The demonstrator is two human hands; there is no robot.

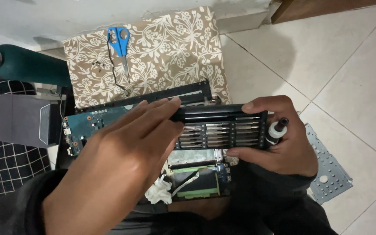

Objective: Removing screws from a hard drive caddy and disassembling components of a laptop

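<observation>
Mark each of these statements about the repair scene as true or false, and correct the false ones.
1. The right hand holds the black tray of screwdriver bits. True.
2. The blue-handled scissors lie on the white tiled floor. False: they lie on the brown floral cloth.
3. The left hand touches the tray's upper left part. True.
4. The perforated grey metal plate lies on the blue circuit board. False: it lies on the floor, to the right of the right hand.
5. A black-and-white screwdriver handle sits in the right hand's grip. True.
</observation>
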